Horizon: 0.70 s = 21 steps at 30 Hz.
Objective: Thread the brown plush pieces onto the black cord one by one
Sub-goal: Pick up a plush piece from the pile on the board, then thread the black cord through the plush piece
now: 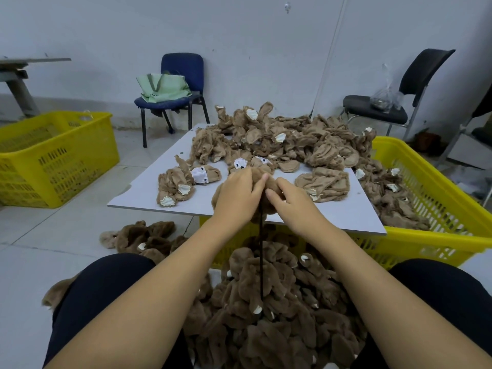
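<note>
Far left on the floor: yellow crate, slotted walls, w/ a grey table leg behind it by the wall. Next over, blue chair w/ a green bag on its seat. Low down left-centre, a run of dark brown plush lies on the floor tiles beside the person's left knee. Centre: grey board sits flat on top of a second yellow crate; on its left part a loose plush piece w/ white patch, and across the back a big heap of tan plush pieces, inside-out, pale fabric bits showing. Left hand & right hand meet over the board's near edge, both curled round one brown plush piece; left fingers wrap its left side, right fingers pinch it at the cord's top end. Black cord drops straight down from btwn the hands into the threaded plush pile heaped btwn the person's legs. Right of the hands, a flat tan piece on the board; more tan pieces spill into the crate on the right. Far right by the wall: black chair w/ a clear plastic bag on the seat.
</note>
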### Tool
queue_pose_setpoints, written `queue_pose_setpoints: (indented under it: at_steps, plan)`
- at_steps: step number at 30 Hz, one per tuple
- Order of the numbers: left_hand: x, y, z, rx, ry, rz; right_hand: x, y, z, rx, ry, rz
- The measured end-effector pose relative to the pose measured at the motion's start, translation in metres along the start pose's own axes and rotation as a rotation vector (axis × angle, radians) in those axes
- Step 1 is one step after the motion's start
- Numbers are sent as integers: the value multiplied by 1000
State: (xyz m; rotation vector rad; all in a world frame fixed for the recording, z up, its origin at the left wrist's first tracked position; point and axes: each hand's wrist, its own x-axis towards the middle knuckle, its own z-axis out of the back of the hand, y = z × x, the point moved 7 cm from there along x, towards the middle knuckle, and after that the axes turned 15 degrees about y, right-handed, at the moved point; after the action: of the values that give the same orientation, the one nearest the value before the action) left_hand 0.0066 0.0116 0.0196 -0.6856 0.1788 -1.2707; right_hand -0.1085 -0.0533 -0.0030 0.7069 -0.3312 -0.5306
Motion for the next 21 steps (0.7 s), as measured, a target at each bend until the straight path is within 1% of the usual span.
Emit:
queue_pose_setpoints:
  at_steps: [2,5,6,7,8,9,11,13,15,17,18,19,21]
  plan:
    - [-5,-9,2,14,-52,-88,-5,4,2,-33,-57,64]
    - [-22,-34,9,142,-263,-374,-20,17,3,101,-227,224]
    - [-27,-39,6,197,-318,-451,-24,18,0,137,-243,249]
    - [-31,-41,0,222,-338,-487,-25,17,-5,150,-235,248]
    - [-31,-39,-7,202,-312,-475,-24,14,-9,152,-212,214]
    - [-28,-35,-12,136,-267,-411,-21,9,-12,150,-184,161]
    - [-18,-24,-14,-33,-196,-218,-16,3,-12,142,-148,98]
    - [-8,-15,-9,-88,-149,-81,-14,2,-9,135,-137,80]
    - [-2,-12,0,-163,-112,-52,-15,5,0,136,-201,92]
    - [-3,-9,7,-269,-129,-80,-16,9,7,154,-274,146]
    - [-3,-7,5,-281,-122,-88,-15,9,7,151,-272,153]
    - [-2,-5,-1,-280,-73,-68,-12,6,4,128,-236,121]
    - [0,8,-22,-316,91,63,-6,-8,-12,93,-104,-2]
